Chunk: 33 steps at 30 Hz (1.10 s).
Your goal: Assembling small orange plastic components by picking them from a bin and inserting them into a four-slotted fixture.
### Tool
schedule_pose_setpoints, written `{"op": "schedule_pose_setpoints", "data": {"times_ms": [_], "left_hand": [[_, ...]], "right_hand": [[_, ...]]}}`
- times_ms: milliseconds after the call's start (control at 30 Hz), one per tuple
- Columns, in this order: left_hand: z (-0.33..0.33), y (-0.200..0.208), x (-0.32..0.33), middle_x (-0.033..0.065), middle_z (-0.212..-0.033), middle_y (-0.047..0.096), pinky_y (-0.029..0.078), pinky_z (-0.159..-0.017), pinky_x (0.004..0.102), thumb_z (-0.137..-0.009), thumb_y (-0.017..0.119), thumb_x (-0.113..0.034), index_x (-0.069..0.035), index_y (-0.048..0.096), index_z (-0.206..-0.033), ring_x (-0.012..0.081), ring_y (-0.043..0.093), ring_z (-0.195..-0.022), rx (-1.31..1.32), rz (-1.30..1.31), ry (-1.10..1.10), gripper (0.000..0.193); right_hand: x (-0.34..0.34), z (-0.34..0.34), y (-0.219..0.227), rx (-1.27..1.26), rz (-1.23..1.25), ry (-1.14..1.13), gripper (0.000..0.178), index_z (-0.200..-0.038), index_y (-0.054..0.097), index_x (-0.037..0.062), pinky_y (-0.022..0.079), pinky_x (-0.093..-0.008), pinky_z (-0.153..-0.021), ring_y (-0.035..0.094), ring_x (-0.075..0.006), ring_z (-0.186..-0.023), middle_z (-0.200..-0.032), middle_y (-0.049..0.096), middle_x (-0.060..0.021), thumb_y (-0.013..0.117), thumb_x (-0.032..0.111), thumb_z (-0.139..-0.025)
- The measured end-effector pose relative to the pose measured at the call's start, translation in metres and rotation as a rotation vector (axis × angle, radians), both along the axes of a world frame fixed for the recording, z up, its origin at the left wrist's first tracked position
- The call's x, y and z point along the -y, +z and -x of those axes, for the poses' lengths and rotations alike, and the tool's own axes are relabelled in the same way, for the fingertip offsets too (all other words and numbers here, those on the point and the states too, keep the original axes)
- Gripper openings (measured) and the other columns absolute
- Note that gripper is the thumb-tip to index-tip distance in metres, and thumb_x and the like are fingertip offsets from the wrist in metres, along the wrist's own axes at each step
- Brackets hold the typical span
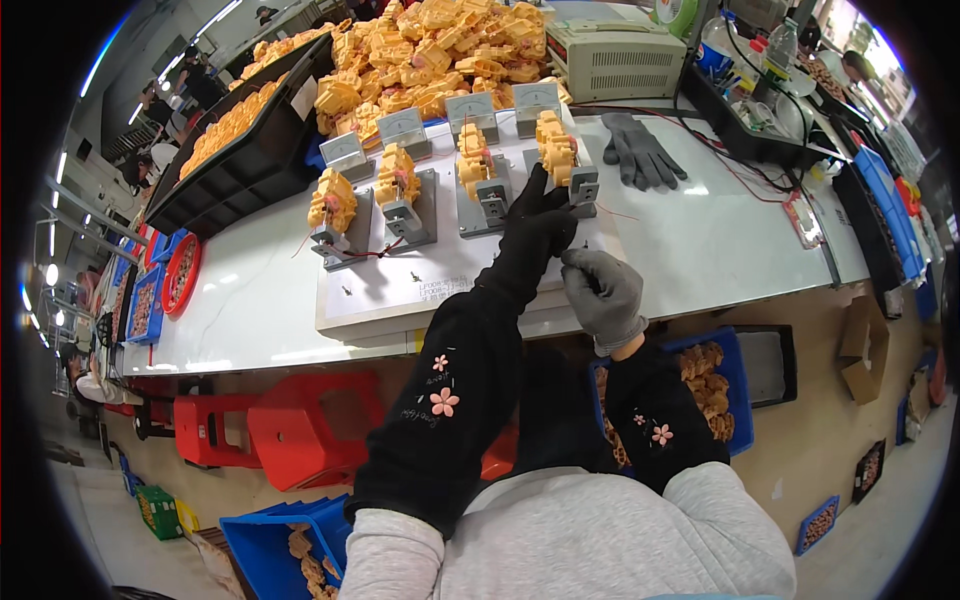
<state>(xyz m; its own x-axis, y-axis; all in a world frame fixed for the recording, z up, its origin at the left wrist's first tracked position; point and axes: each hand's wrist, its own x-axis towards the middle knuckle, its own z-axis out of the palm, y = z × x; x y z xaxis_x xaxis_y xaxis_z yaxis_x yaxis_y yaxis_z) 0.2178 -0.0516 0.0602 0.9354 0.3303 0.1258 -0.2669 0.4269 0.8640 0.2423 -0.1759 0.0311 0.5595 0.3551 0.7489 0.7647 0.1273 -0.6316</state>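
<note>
1. The rightmost yellow housing sits one o'clock from my nearer left hand, long axis eleven-to-five.
2. My right hand, fingers curled in, is five o'clock from it.
3. I can't tell whether the left fingers pinch anything.

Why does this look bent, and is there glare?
Head view throughout: fisheye distortion bends the front edge of the glossy white table and leaves black corners; pale glare marks its top; bright patches at upper right look washed out.

Red stools — a brown cardboard box.
</note>
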Motion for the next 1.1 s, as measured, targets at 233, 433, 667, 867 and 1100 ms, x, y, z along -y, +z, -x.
{"op": "schedule_pose_setpoints", "data": {"times_ms": [233,433,667,867,1100], "left_hand": [[0.0,-0.002,0.003,0.0125,-0.109,0.052,0.036,-0.053,0.0187,-0.067,0.046,0.002,-0.008,0.015,-0.139,0.0061,0.039,-0.059,-0.028,-0.058,0.023,0.08],[0.0,-0.004,0.002,0.0115,-0.109,0.052,0.036,-0.053,0.019,-0.067,0.047,0.001,-0.009,0.015,-0.139,0.0062,0.039,-0.059,-0.021,-0.072,0.023,0.08],[-0.001,-0.003,0.004,0.0119,-0.108,0.052,0.037,-0.054,0.0193,-0.068,0.048,0.002,-0.008,0.016,-0.139,0.0069,0.04,-0.06,-0.015,-0.062,0.035,0.079],[0.0,-0.004,0.008,0.012,-0.102,0.053,0.041,-0.056,0.0206,-0.071,0.051,0.001,-0.007,0.018,-0.138,0.0095,0.046,-0.064,-0.025,-0.132,0.11,0.074],[-0.004,-0.021,0.011,0.0112,-0.102,0.046,0.049,-0.059,0.0265,-0.071,0.059,-0.002,-0.008,0.028,-0.131,0.0157,0.054,-0.076,-0.136,-0.426,0.445,0.067]], "right_hand": [[0.002,-0.001,-0.001,-0.015,0.015,0.016,0.012,-0.08,0.063,0.0025,0.044,-0.028,-0.048,0.057,-0.0207,-0.051,-0.065,0.06,-0.0112,0.062,0.001,-0.069],[0.002,-0.001,0.001,-0.02,0.007,0.03,0.011,-0.079,0.063,0.0024,0.045,-0.0291,-0.048,0.059,-0.0226,-0.053,-0.066,0.061,-0.0115,0.062,0.001,-0.069],[0.002,-0.001,-0.001,-0.017,0.02,0.019,0.01,-0.079,0.063,0.0028,0.045,-0.0297,-0.049,0.059,-0.0237,-0.054,-0.066,0.061,-0.0115,0.062,0.001,-0.069],[0.001,0.0,0.002,0.02,0.01,-0.003,0.011,-0.08,0.063,0.0032,0.045,-0.0299,-0.049,0.058,-0.0239,-0.053,-0.066,0.061,-0.0115,0.062,0.002,-0.069],[0.003,-0.001,0.003,0.036,0.033,0.01,0.012,-0.08,0.063,0.0041,0.043,-0.0298,-0.048,0.057,-0.0235,-0.052,-0.065,0.06,-0.0117,0.061,0.001,-0.069]]}}
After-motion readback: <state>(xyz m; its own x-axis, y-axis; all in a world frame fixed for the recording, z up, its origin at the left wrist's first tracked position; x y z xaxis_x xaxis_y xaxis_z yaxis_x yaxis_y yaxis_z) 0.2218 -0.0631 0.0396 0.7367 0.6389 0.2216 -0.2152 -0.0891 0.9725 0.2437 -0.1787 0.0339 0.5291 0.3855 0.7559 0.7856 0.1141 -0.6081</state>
